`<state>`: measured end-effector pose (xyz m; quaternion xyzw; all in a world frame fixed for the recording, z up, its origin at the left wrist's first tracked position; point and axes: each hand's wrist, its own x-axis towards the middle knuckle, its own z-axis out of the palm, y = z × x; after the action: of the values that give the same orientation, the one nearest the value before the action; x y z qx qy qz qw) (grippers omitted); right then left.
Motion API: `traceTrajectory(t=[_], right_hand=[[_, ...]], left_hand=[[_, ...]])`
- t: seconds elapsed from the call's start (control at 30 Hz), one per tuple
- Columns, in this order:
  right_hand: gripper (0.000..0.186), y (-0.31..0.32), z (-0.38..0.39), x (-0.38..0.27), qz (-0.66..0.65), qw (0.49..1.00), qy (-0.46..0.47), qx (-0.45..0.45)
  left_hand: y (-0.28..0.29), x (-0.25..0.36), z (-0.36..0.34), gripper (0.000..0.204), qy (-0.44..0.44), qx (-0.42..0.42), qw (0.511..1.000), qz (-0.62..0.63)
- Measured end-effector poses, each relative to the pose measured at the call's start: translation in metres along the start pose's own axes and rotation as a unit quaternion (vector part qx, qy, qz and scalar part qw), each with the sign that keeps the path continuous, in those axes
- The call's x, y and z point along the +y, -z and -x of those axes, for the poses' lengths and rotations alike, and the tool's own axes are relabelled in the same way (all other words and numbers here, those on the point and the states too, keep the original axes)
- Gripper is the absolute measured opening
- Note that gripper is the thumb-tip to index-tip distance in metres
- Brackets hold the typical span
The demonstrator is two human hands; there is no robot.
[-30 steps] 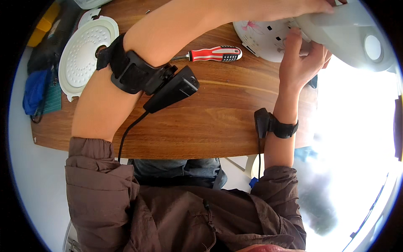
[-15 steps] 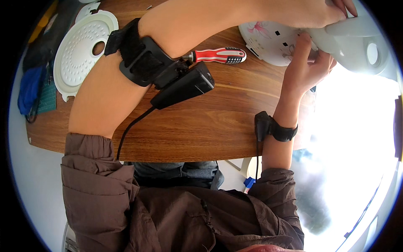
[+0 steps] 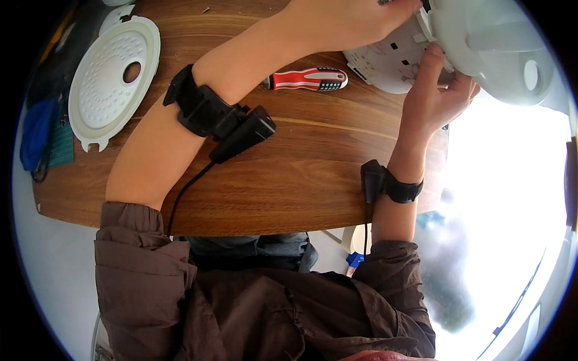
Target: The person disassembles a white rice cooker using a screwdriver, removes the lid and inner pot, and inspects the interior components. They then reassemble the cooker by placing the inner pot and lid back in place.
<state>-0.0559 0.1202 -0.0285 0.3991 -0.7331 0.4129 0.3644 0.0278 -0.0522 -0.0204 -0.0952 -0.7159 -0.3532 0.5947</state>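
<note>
The right hand (image 3: 430,101) was seen bent around the lower left edge of a glossy white cover (image 3: 509,57), which was pinched between the thumb, pressed along the near rim, and the curled fingers, partly hidden behind it. The left hand (image 3: 368,21) was held over the far part of a white patterned shell (image 3: 383,69); its fingers were cut off by the upper edge of the view, so whether they were spread or pinching something cannot be told. The shell was placed at the far right of the desk (image 3: 289,162), with small black square openings shown in its face, and was met on its right by the cover, in which an oval opening was seen. A black strapped device (image 3: 244,135) was worn on the left forearm and a smaller one (image 3: 373,180) on the right wrist, each with a cable led downward. Beyond the left forearm, a screwdriver (image 3: 310,79) with a red, white and black handle was laid, its shaft mostly hidden by the arm. A small screw (image 3: 206,9) was left near the far edge of the view. On the left, a white dimpled plate (image 3: 102,84) pierced by a round hole was set down, with a green mat (image 3: 61,147) and a blue item (image 3: 38,132) placed beside it.
</note>
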Motion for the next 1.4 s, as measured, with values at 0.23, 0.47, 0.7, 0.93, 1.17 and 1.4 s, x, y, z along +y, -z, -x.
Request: traceTrajectory(t=[0.23,0.47,0.7,0.93,1.17,1.4], right_hand=[[0.046,-0.001,0.005,-0.004,0.022,1.0,-0.02,-0.008],[0.053,-0.001,0.006,-0.009,0.045,0.998,-0.028,-0.034],[0.053,-0.006,0.007,-0.007,0.023,0.996,-0.09,-0.006],[0.055,-0.003,0.005,-0.015,-0.016,0.991,-0.135,-0.015],[0.048,0.01,0.001,0.006,-0.004,0.995,-0.077,-0.057],[0.038,0.009,0.003,0.015,0.058,0.996,-0.024,-0.066]], left_hand=[[0.006,-0.008,0.007,0.045,-0.048,-0.101,0.993,-0.04],[0.0,-0.002,0.011,0.049,-0.003,-0.117,0.992,-0.041],[-0.012,0.012,0.018,0.054,0.022,-0.071,0.997,-0.036],[-0.017,0.015,0.017,0.052,0.03,-0.06,0.996,-0.064],[-0.025,0.012,0.015,0.053,0.008,-0.063,0.988,-0.144],[-0.028,0.005,0.019,0.053,-0.004,-0.054,0.99,-0.133]])
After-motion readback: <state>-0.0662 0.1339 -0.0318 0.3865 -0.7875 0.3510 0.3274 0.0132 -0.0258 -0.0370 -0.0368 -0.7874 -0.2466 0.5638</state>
